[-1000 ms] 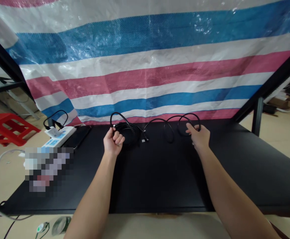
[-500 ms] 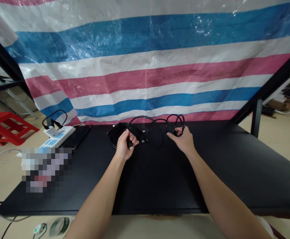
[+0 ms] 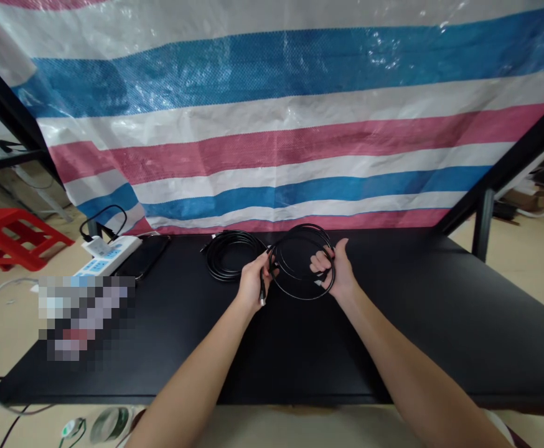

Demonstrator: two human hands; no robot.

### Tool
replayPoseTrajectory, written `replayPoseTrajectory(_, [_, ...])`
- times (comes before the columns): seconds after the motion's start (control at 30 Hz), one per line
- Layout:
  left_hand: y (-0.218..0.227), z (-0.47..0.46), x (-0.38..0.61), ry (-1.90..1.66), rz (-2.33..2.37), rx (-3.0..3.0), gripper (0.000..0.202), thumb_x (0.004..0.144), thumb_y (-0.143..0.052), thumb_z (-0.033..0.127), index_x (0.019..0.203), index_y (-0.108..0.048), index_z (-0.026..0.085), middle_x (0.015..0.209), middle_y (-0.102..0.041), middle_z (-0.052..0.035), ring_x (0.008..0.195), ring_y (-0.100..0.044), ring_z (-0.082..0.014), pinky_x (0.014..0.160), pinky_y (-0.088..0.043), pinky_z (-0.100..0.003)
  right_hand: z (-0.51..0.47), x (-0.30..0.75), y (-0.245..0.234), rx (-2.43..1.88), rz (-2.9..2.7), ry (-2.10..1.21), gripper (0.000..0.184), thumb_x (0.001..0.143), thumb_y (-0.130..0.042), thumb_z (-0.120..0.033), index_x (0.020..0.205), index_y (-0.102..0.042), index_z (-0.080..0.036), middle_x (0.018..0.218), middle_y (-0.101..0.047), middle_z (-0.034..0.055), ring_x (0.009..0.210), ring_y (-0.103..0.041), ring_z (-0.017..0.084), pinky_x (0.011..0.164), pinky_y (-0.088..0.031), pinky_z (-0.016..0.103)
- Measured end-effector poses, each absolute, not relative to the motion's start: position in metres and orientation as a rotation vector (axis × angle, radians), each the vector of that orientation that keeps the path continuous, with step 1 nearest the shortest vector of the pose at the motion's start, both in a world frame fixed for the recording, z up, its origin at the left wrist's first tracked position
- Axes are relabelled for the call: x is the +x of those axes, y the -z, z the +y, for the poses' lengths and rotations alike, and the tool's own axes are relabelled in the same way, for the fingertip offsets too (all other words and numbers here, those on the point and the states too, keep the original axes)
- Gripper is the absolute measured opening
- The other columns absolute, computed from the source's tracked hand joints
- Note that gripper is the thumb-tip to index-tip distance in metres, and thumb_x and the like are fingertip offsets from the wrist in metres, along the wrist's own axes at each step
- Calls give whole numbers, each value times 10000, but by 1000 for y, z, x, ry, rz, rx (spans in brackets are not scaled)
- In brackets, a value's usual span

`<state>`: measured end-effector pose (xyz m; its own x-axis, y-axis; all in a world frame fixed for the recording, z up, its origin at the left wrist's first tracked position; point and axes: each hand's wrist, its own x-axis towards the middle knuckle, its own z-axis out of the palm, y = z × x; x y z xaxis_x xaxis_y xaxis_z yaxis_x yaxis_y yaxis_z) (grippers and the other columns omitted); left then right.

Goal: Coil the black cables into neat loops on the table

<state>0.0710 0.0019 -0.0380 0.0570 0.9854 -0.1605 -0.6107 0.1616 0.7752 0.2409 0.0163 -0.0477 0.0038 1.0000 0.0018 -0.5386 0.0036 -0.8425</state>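
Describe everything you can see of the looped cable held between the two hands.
The cable is thin, black and slightly glossy, apparently plastic-sheathed, gathered in a few overlapping, uneven rounds. The left hand grips one side, a silvery-tipped plug projecting below it; the right hand's fingers curl around the other. Near those fingers shows a pale metallic end. The loops appear raised over the black table.

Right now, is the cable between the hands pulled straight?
No, the black cable curves in round loops between the left hand and right hand.
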Motion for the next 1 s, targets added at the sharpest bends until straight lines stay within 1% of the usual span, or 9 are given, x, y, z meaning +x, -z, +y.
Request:
replayPoseTrajectory(0.1, [39,0,77,-1327,772,545,498,544,-792,414,378,-398,159,858,-692,-96,941,-638,-266,819,-507,-406,13,238,48,-698,-846,-1421,669,582,-441,-878,508,-288,-231,437,-291,-60,413,-313,95,369,-303,234])
replayPoseTrajectory(0.23, [38,3,75,-1420,804,477,559,531,-797,467,391,-356,153,902,-699,-74,758,-656,-177,681,-527,-306,11,231,47,-771,-926,-1354,605,494,-728,-693,513,-343,-227,456,-354,-63,442,-372,94,385,-315,226])
replayPoseTrajectory(0.3, [38,4,73,-1431,826,477,546,560,-779,486,417,-365,161,788,-696,-58,653,-638,-139,609,-510,-260,10,226,48,-928,-957,-1304,567,484,-768,-622,500,-365,-223,429,-363,-68,417,-376,85,368,-281,212])
replayPoseTrajectory(0.43, [37,4,71,-1395,870,499,505,573,-760,527,456,-422,170,524,-595,-1,436,-515,-80,457,-412,-202,11,217,55,-1255,-1052,-1106,497,577,-652,-653,520,-398,-230,401,-408,-55,368,-431,105,342,-271,217])
replayPoseTrajectory(0.57, [38,4,69,-1397,890,563,429,577,-761,531,544,-562,152,517,-572,10,425,-489,-79,423,-368,-197,11,216,58,-1480,-1158,-837,371,701,-525,-595,630,-454,-238,421,-444,-58,379,-499,144,377,-348,247])
replayPoseTrajectory(0.7, [42,11,58,-1434,929,616,320,616,-769,418,768,-702,143,549,-564,28,469,-485,-78,489,-401,-212,11,219,49,-1607,-1517,-608,253,788,-481,-449,646,-472,-240,482,-525,-18,516,-578,181,575,-451,298])
replayPoseTrajectory(0.8, [44,19,43,-1490,986,700,263,663,-738,304,882,-721,160,564,-562,36,499,-486,-84,548,-420,-228,13,212,41,-1730,-1756,-453,248,836,-459,-405,659,-497,-235,593,-603,36,664,-623,216,648,-443,305])
replayPoseTrajectory(0.9, [44,28,26,-1557,1061,776,333,672,-696,172,1004,-696,198,731,-649,12,561,-539,-95,607,-452,-246,20,196,34,-1822,-1899,-382,267,877,-429,-393,730,-564,-215,719,-661,89,759,-634,231,651,-435,295])
replayPoseTrajectory(1.0, [42,37,10,-1632,1219,858,294,683,-648,122,967,-687,189,821,-677,-19,647,-596,-130,692,-491,-285,31,174,23,-1918,-1972,-373,317,906,-386,-364,823,-632,-182,803,-683,129,811,-641,240,665,-440,299])
